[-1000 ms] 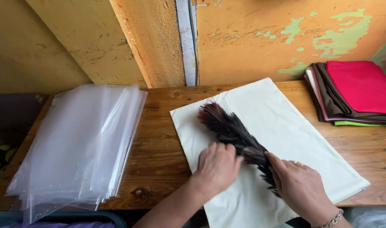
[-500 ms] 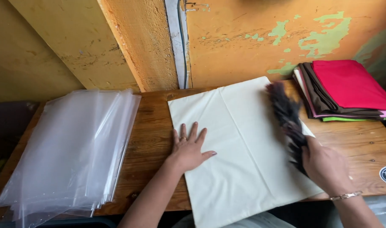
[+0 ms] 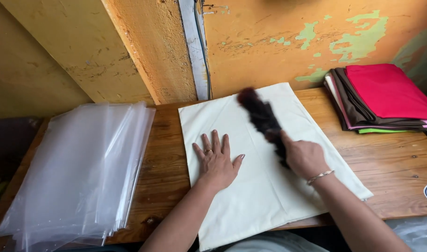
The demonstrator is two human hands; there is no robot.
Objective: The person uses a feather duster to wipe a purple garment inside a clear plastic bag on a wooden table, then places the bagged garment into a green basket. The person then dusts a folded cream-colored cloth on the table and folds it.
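A cream folded cloth (image 3: 269,186) lies flat on the wooden table (image 3: 391,163). My left hand (image 3: 217,161) rests palm down on the cloth's left half, fingers spread, with a ring on one finger. My right hand (image 3: 303,157), a bangle at the wrist, grips the handle of a dark brown feather duster (image 3: 260,114). The duster's blurred head lies over the upper middle of the cloth, pointing toward the wall.
A stack of clear plastic bags (image 3: 78,172) covers the table's left side. Folded cloths with a red one on top (image 3: 386,95) are piled at the right rear. A peeling orange wall (image 3: 269,37) and a vertical pipe (image 3: 195,46) stand behind the table.
My right hand swung the duster from the cloth's right edge back to its upper middle. My left hand stays flat on the cloth. The view shifted slightly.
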